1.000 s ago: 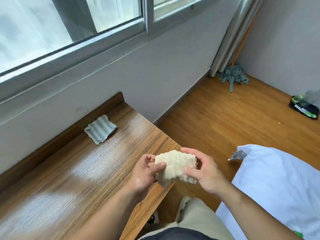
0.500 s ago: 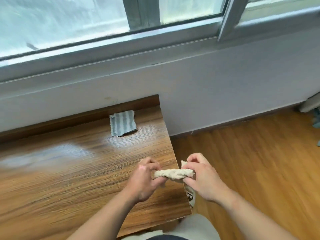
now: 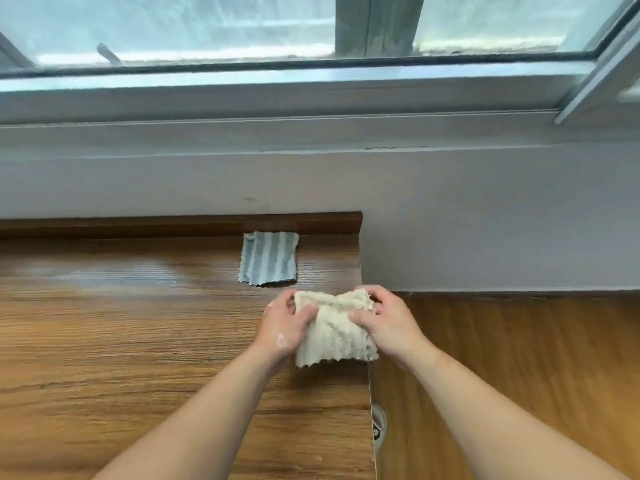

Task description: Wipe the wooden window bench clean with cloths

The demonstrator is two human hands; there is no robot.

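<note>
A cream ribbed cloth (image 3: 333,336) hangs between my two hands above the right end of the wooden window bench (image 3: 138,341). My left hand (image 3: 285,323) pinches its upper left edge and my right hand (image 3: 384,322) pinches its upper right edge. The cloth's lower edge hangs free over the bench's right edge. A grey striped cloth (image 3: 269,258) lies flat on the bench near the back rail, just beyond my hands.
A white wall (image 3: 485,216) and a window sill (image 3: 311,95) rise behind the bench. To the right, the wooden floor (image 3: 519,375) lies lower than the bench. A small white object (image 3: 378,426) sits on the floor by the bench's right edge.
The view has swung to face the window squarely. The cream cloth, bunched into a thin roll half a second ago, now hangs spread out between my hands.
</note>
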